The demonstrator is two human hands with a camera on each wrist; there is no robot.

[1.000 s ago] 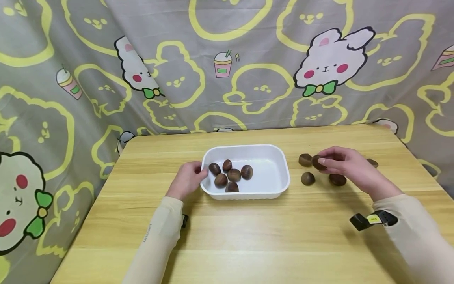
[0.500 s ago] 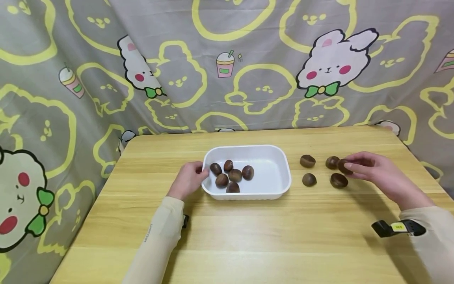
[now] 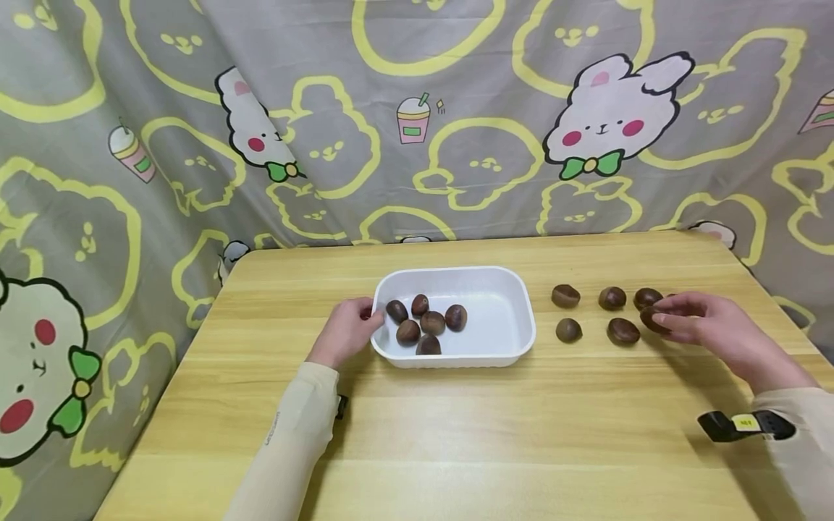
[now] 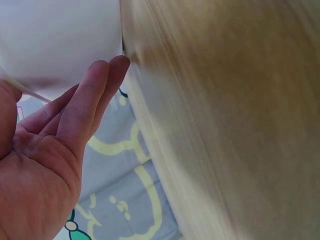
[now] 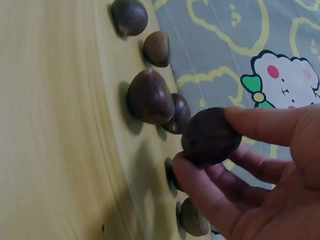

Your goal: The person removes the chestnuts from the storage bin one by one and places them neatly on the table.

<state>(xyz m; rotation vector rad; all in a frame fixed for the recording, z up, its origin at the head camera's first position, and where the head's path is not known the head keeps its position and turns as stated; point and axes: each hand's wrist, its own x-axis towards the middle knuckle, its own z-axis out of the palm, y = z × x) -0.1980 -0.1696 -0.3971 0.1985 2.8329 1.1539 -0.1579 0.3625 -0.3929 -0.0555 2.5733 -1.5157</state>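
In the head view my left hand (image 3: pixel 344 333) grips the left end of a white plastic tray (image 3: pixel 498 318), thumb at its rim. The left wrist view shows the fingers (image 4: pixel 82 107) along the tray's outer wall. Several brown chestnuts (image 3: pixel 433 323) lie in the tray's left half. At the right, my right hand (image 3: pixel 723 336) pinches a dark chestnut (image 5: pixel 210 137) between thumb and fingertips. The right wrist view has it above the table, close to other chestnuts (image 5: pixel 150 97). Part of another chestnut is hidden behind the right hand in the head view.
Several loose chestnuts (image 3: pixel 623 331) lie on the wooden table (image 3: pixel 456 434) between the tray and my right hand. Behind the table's far edge hangs a grey curtain (image 3: pixel 482 195) with cartoon prints, which also covers the left side.
My right hand has moved to the right with a chestnut at its fingertips. Chestnuts that it covered before now show on the table. The left hand and tray stay put.
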